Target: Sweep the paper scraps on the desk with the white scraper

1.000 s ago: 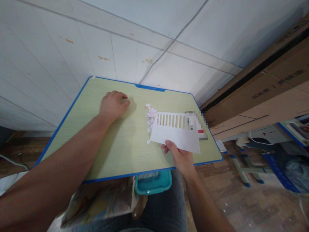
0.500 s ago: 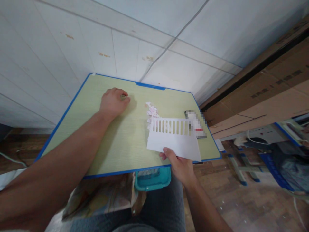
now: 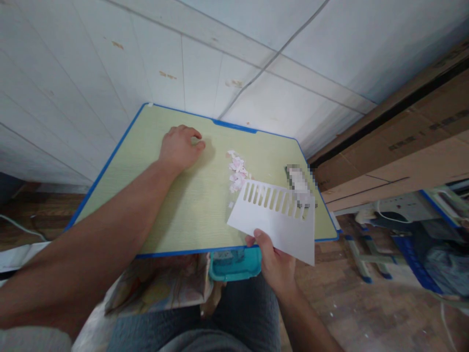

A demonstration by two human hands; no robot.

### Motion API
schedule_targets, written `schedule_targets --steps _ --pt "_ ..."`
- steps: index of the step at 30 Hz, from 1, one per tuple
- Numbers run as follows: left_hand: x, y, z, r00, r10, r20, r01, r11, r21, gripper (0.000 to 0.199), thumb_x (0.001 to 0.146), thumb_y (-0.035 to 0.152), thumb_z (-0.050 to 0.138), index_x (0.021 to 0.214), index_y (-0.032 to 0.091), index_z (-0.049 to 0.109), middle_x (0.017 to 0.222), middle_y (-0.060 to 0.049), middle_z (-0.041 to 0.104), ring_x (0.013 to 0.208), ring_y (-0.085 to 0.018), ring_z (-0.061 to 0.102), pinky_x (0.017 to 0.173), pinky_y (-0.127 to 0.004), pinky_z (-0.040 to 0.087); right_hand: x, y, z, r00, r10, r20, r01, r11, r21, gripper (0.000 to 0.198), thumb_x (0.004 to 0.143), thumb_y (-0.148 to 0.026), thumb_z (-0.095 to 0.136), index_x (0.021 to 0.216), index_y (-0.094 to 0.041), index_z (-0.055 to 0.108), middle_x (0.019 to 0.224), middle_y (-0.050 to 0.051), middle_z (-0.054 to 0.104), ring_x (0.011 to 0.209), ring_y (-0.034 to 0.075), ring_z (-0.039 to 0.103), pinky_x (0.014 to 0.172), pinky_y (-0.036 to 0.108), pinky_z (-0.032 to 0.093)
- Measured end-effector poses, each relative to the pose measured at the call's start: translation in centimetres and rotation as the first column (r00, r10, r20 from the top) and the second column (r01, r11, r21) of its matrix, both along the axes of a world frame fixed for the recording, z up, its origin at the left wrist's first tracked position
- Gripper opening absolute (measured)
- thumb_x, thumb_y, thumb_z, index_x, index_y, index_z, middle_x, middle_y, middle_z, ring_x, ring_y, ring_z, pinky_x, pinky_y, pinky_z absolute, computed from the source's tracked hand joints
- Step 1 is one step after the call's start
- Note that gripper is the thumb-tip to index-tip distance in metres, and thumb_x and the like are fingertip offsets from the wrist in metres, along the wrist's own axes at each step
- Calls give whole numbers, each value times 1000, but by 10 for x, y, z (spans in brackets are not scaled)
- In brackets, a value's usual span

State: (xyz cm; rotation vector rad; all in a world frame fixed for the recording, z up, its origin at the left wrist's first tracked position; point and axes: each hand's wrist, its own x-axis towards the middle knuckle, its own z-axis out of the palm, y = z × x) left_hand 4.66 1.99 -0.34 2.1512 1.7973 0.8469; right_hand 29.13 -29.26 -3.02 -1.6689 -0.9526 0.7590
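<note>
Paper sheet point(image 3: 274, 225) was plain white, its row of slots showing pale green through. Paper scraps point(image 3: 238, 167) read white mottled with pink. Table point(image 3: 186, 210) was pale yellow-green with faint streaky grain, bright blue trim. Tub point(image 3: 238, 277) was teal. Bag point(image 3: 168, 291) carried a muted multicolour print, shapes blurred. Jeans point(image 3: 244, 305) were faded grey-blue. Wall point(image 3: 203, 80) was white with tan blotches; cable point(image 3: 278, 54) was grey. Cardboard box point(image 3: 399, 132) was brown, dark lettering. Floor point(image 3: 340, 318) was brown, plank pattern.

Cannot identify pixelated item point(image 3: 301, 185) at 3 o'clock, read blurred print point(image 3: 407, 139) on cardboard point(image 3: 381, 159) between 2 and 3, see most fingers of right hand point(image 3: 277, 262) under slotted white sheet point(image 3: 273, 222) at 5, or view teal bin point(image 3: 242, 270) whole beneath tabletop point(image 3: 186, 210) at 6.
</note>
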Motion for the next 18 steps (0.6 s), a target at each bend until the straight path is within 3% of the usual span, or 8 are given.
schedule_targets --steps 4,9,16,18 --pt "1 3 -4 1000 7 24 -7 1000 5 39 101 46 59 124 27 84 151 -17 81 151 -41 67 137 -57 48 0 -6 -4 996 0 89 0 1000 3 52 103 -77 85 84 -29 90 82 10 92 81 36 89 89 48 77" --pt "1 5 -7 999 11 39 -11 1000 16 37 100 47 60 123 29 84 147 -14 81 148 -41 67 136 -57 48 1 -12 -5 980 95 173 -94 995 -15 53 109 -77 78 81 -33 89 88 8 94 95 36 91 115 50 71" --pt "1 4 -7 999 16 40 -17 1000 17 35 99 46 62 121 30 85 144 -14 82 147 -41 68 134 -57 51 -3 -17 -1 957 217 195 -214 976 -37 47 111 -75 79 93 -35 96 94 5 96 100 36 93 124 49 66" --pt "2 5 -7 999 16 43 -17 1000 22 35 100 45 61 121 30 85 144 -14 82 147 -41 68 134 -57 50 -3 -19 -3 956 193 219 -195 981 -14 49 112 -75 77 89 -36 95 93 5 96 102 37 92 123 49 67"
